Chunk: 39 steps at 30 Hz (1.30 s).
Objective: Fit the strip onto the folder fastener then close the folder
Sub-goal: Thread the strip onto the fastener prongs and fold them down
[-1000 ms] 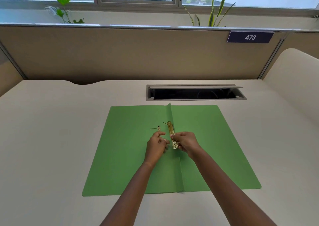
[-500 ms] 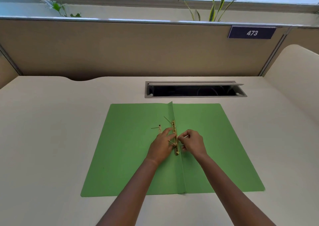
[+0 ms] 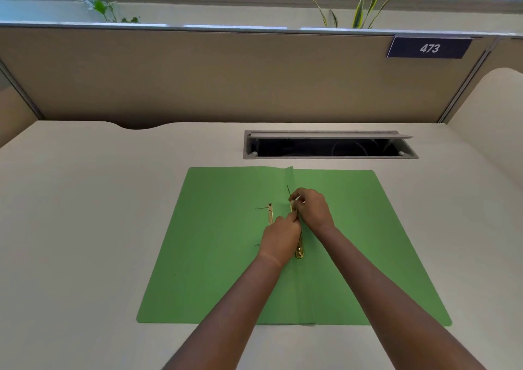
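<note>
A green folder (image 3: pixel 215 256) lies open flat on the desk. A gold metal strip (image 3: pixel 299 249) lies along the folder's centre fold, its near end showing below my hands. A second gold piece (image 3: pixel 270 214) with thin prongs sits just left of the fold. My left hand (image 3: pixel 280 241) pinches the strip at its middle. My right hand (image 3: pixel 311 207) pinches the strip's far end, where a thin prong sticks up. The hands hide most of the strip.
A cable hatch (image 3: pixel 328 144) with its lid raised is set into the desk behind the folder. A beige partition (image 3: pixel 226 75) with a "473" sign (image 3: pixel 429 47) closes the back. A curved side panel (image 3: pixel 492 126) stands at the right.
Both hands moved away from me along the strip. The right hand shifted from the near end to the far end, and the near end is now uncovered.
</note>
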{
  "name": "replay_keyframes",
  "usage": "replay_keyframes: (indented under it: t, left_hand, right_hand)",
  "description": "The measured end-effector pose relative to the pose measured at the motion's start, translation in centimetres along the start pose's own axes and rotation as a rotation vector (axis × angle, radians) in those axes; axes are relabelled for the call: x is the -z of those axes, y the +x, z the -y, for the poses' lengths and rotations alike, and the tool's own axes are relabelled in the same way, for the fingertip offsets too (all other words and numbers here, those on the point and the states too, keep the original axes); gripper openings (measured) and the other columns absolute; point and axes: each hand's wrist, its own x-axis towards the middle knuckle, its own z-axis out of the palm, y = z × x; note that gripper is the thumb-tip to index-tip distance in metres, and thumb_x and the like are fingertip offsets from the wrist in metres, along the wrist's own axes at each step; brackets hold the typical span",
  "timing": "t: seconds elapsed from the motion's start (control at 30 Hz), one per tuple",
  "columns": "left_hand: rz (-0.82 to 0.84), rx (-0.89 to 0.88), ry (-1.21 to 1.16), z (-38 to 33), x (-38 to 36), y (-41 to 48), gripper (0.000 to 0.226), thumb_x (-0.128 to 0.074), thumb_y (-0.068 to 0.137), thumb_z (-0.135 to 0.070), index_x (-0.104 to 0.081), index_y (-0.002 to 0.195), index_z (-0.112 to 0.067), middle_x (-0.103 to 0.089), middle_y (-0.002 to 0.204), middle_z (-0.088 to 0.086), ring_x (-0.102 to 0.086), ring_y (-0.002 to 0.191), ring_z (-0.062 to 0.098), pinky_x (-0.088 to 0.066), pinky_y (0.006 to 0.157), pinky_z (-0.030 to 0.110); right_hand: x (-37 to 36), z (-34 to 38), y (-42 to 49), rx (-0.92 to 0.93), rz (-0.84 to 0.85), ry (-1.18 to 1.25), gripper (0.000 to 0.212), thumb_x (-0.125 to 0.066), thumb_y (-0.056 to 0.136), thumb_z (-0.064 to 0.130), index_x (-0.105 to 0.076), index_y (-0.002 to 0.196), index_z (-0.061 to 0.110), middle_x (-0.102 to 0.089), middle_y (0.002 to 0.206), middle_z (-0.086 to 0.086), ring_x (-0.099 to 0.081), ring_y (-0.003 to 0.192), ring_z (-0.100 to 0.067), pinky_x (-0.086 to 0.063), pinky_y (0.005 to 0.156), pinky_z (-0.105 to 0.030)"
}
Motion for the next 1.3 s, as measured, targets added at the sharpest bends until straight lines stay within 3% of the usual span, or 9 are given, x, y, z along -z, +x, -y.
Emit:
replay_keyframes:
  t: [0.23, 0.4, 0.5, 0.7, 0.83, 1.0, 1.13, 1.3]
  left_hand:
    - [-0.002, 0.011, 0.022, -0.2, -0.4, -0.1, 0.035, -0.042, 0.093, 0.004, -0.045, 0.128, 0.0, -0.042, 0.139, 0.011, -0.052, 0.108, 0.034, -0.051, 0.082, 0.043]
    - [0.0, 0.0, 0.006, 0.1, -0.6, 0.0, 0.039, -0.042, 0.093, 0.004, -0.043, 0.132, 0.0, -0.039, 0.144, 0.009, -0.051, 0.111, 0.033, -0.051, 0.084, 0.043]
    - [-0.008, -0.002, -0.006, 0.2, -0.7, 0.0, 0.038, -0.043, 0.094, 0.001, -0.043, 0.132, -0.002, -0.041, 0.143, 0.006, -0.051, 0.109, 0.032, -0.051, 0.082, 0.042]
    - [-0.017, -0.01, -0.023, 0.1, -0.7, 0.0, 0.034, -0.043, 0.095, -0.002, -0.045, 0.129, -0.003, -0.046, 0.137, 0.007, -0.051, 0.107, 0.032, -0.051, 0.079, 0.042]
    - [-0.025, -0.014, -0.02, 0.2, -0.8, 0.0, 0.037, -0.043, 0.095, -0.001, -0.043, 0.133, -0.002, -0.043, 0.142, 0.006, -0.051, 0.108, 0.032, -0.051, 0.079, 0.041]
    - [-0.032, -0.013, -0.008, 0.3, -1.0, 0.1, 0.038, -0.043, 0.095, 0.001, -0.043, 0.133, -0.003, -0.043, 0.142, 0.005, -0.051, 0.107, 0.031, -0.052, 0.079, 0.041]
    - [-0.026, -0.017, 0.001, 0.3, -0.8, 0.1, 0.035, -0.041, 0.095, 0.0, -0.045, 0.13, -0.002, -0.045, 0.139, 0.006, -0.051, 0.107, 0.031, -0.05, 0.079, 0.041]
    - [-0.025, -0.021, -0.007, 0.2, -0.7, 0.0, 0.034, -0.042, 0.096, -0.002, -0.045, 0.129, -0.002, -0.046, 0.138, 0.007, -0.052, 0.107, 0.031, -0.05, 0.078, 0.04]
  right_hand:
    - [0.7, -1.2, 1.1, -0.131, 0.001, 0.15, 0.016, -0.063, 0.082, -0.003, -0.064, 0.095, -0.012, -0.068, 0.099, -0.029, -0.066, 0.092, -0.039, -0.054, 0.087, -0.044]
    - [0.8, -1.2, 1.9, -0.109, 0.043, 0.116, 0.014, -0.065, 0.08, -0.003, -0.066, 0.093, -0.01, -0.069, 0.096, -0.028, -0.057, 0.065, -0.018, -0.054, 0.063, -0.022]
    - [0.7, -0.8, 2.0, -0.078, 0.026, 0.088, 0.01, -0.064, 0.079, -0.005, -0.066, 0.089, -0.009, -0.07, 0.096, -0.027, -0.058, 0.073, -0.019, -0.055, 0.078, -0.036]
    - [0.2, -0.5, 2.2, -0.065, -0.004, 0.027, 0.007, -0.064, 0.077, -0.001, -0.067, 0.083, -0.003, -0.072, 0.092, -0.021, -0.059, 0.073, -0.025, -0.048, 0.07, -0.028]
    - [0.1, -0.8, 2.4, -0.13, -0.011, 0.066, 0.007, -0.065, 0.077, -0.001, -0.067, 0.083, -0.003, -0.072, 0.095, -0.022, -0.062, 0.078, -0.026, -0.054, 0.081, -0.04]
    - [-0.1, -0.7, 2.7, -0.107, -0.001, 0.042, 0.006, -0.065, 0.076, -0.001, -0.068, 0.082, -0.001, -0.072, 0.094, -0.02, -0.062, 0.076, -0.027, -0.052, 0.076, -0.035]
    - [0.0, -0.6, 2.9, -0.013, 0.062, -0.076, 0.007, -0.066, 0.077, 0.0, -0.069, 0.084, -0.001, -0.068, 0.097, -0.02, -0.06, 0.081, -0.028, -0.04, 0.067, -0.026]
    - [0.0, -0.4, 3.6, -0.001, 0.136, -0.142, 0.008, -0.065, 0.078, 0.004, -0.068, 0.085, 0.002, -0.067, 0.1, -0.018, -0.054, 0.077, -0.022, -0.039, 0.067, -0.027]
